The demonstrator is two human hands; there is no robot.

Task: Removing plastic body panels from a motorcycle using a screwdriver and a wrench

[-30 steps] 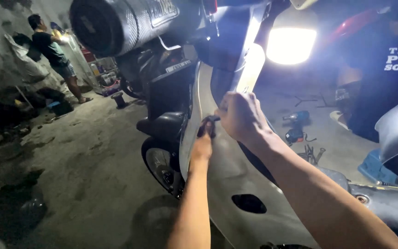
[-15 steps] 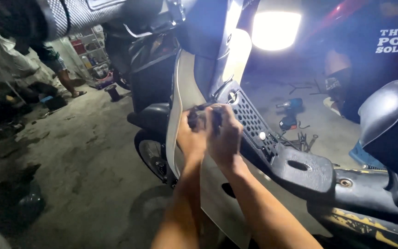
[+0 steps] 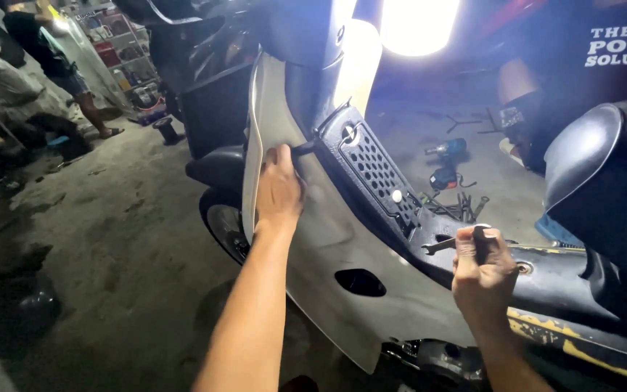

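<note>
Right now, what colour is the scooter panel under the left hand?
Pale grey panel, clearest in the head view.

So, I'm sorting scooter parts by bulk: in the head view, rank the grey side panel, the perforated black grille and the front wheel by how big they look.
1. Grey side panel, largest by far.
2. Perforated black grille.
3. Front wheel, though it is mostly hidden behind the panel, so its rank is unsure.
</note>
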